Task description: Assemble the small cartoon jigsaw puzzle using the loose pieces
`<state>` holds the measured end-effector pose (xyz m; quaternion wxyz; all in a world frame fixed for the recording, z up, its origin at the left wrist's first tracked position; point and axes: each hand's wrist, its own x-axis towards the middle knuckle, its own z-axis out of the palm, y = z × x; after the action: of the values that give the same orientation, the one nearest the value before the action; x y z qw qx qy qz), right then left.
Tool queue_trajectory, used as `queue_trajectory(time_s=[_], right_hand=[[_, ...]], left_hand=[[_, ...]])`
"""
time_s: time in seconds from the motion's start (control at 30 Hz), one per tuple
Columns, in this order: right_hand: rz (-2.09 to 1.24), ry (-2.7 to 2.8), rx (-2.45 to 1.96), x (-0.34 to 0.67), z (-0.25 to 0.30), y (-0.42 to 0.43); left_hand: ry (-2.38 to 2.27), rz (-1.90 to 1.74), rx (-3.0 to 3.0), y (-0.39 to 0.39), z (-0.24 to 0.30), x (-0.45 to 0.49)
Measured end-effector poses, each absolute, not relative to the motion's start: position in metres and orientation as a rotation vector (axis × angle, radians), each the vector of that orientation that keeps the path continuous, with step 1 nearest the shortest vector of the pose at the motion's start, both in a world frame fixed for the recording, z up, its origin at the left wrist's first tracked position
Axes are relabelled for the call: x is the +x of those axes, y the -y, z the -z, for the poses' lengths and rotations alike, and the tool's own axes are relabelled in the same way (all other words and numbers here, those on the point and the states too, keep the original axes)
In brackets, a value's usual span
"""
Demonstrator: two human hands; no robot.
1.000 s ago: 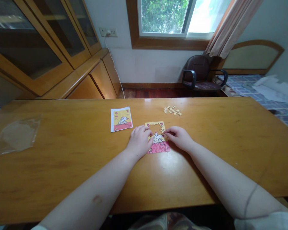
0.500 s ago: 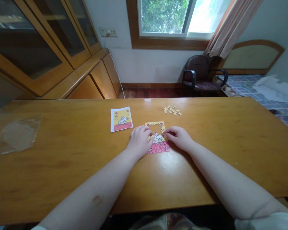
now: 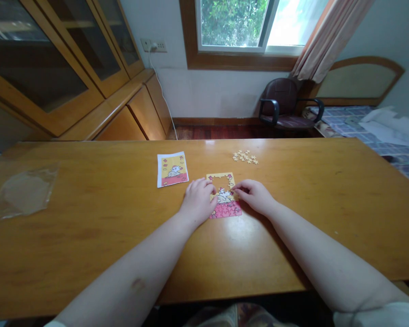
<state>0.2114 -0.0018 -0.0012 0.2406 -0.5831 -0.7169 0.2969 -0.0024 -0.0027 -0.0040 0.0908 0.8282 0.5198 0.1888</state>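
A jigsaw puzzle (image 3: 226, 210) lies flat on the table, pink at the bottom, with a white animal figure in the middle and a yellow border around a gap in its upper part. My left hand (image 3: 200, 197) rests over its left edge, fingers spread and slightly bent. My right hand (image 3: 254, 194) is at the right edge, thumb and forefinger pinched by the gap's lower right corner. Whatever is between those fingertips is too small to make out. Beyond the puzzle lies a loose cluster of puzzle pieces (image 3: 245, 157), pale side up.
A printed reference picture (image 3: 173, 170) lies left of the puzzle on the wooden table (image 3: 105, 218). At the far left is a clear plastic bag (image 3: 25, 193). Past the table stand a dark armchair (image 3: 286, 104), a cabinet (image 3: 88, 77) and a bed (image 3: 368, 127).
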Motion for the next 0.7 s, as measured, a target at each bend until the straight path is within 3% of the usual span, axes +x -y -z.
queue_trajectory(time_s=[0.7], right_hand=[[-0.801, 1.966, -1.573, 0.2107, 0.0044, 0.002]], left_hand=[[-1.553, -0.552, 2.501, 0.0034, 0.0023, -0.0021]])
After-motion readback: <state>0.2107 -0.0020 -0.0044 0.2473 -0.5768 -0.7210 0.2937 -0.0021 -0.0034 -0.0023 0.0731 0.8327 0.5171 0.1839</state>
